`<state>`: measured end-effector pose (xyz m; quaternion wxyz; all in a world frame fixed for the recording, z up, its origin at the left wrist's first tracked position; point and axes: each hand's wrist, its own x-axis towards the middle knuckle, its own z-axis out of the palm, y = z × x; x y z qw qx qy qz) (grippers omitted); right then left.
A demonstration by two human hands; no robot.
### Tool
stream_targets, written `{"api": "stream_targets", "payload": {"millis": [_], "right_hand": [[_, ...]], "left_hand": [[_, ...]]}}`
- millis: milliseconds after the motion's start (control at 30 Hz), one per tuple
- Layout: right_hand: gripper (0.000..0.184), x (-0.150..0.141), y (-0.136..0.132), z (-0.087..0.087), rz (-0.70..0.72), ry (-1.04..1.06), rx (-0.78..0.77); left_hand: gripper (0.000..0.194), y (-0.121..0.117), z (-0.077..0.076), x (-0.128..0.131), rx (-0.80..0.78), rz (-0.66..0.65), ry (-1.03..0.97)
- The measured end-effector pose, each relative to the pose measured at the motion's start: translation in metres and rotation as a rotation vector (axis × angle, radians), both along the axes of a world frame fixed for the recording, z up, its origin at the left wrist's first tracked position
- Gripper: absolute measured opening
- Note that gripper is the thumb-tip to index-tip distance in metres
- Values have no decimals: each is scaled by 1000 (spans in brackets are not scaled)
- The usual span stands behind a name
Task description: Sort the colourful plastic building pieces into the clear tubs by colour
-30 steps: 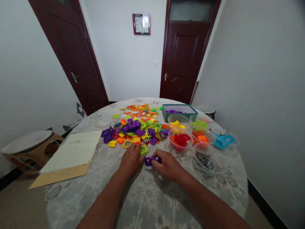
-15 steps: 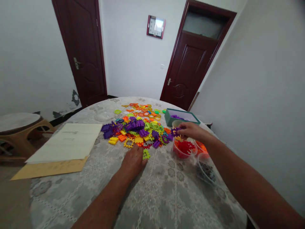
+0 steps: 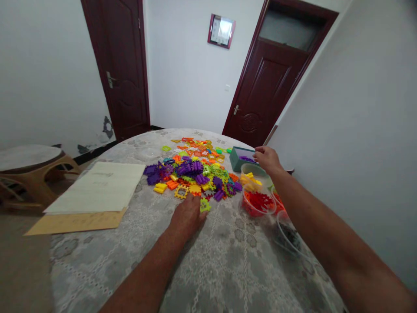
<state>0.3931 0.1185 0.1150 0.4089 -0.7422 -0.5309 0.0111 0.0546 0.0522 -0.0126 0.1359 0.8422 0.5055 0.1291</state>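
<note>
My left hand (image 3: pixel 187 214) rests on the table at the near edge of a heap of plastic interlocking pieces (image 3: pixel 195 171). Its thumb and fingers are closed on a yellow-green interlocking piece (image 3: pixel 205 205) with a notched edge. Over the right side of a green box (image 3: pixel 237 164) is my right hand (image 3: pixel 267 158), fingers a little apart, with no piece visible in them. Purple pieces (image 3: pixel 246 159) lie inside that box. Below my right forearm stand clear tubs, one with yellow pieces (image 3: pixel 250 179) and one with red pieces (image 3: pixel 259 201).
A tub of dark grey pieces (image 3: pixel 288 237) and one of orange-red pieces (image 3: pixel 279 202) sit partly behind my right forearm. Pale paper sheets (image 3: pixel 97 187) lie over a tan envelope (image 3: pixel 74 221) at the left. A patterned cloth (image 3: pixel 208 265) covers the round table.
My right hand has moved from above the tubs to the green box, and the purple piece it held no longer shows in it. My left hand stays on the yellow-green piece. The view has shifted slightly.
</note>
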Motion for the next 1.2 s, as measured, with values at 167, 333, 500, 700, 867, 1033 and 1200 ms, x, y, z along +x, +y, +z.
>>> {"api": "stream_targets", "payload": {"millis": [167, 333, 500, 700, 867, 1033, 1200], "right_hand": [[20, -80, -45, -34, 284, -71, -128], [23, -145, -94, -84, 467, -47, -229], [29, -159, -111, -133, 471, 445, -281], [23, -150, -138, -151, 411, 639, -273], [13, -143, -175, -121, 456, 408, -159], [11, -106, -213, -79, 320, 299, -69], [24, -16, -228, -52, 8, 122, 73]], "left_hand": [[34, -1, -1, 0, 29, -31, -74], [43, -1, -7, -1, 152, -118, -212], [41, -4, -11, -1, 209, -210, -207], [27, 7, -15, -4, 280, -86, -199], [42, 21, -18, -7, 379, 11, -112], [47, 33, -31, -11, 411, 20, 26], [44, 37, -37, -11, 410, -11, 62]]}}
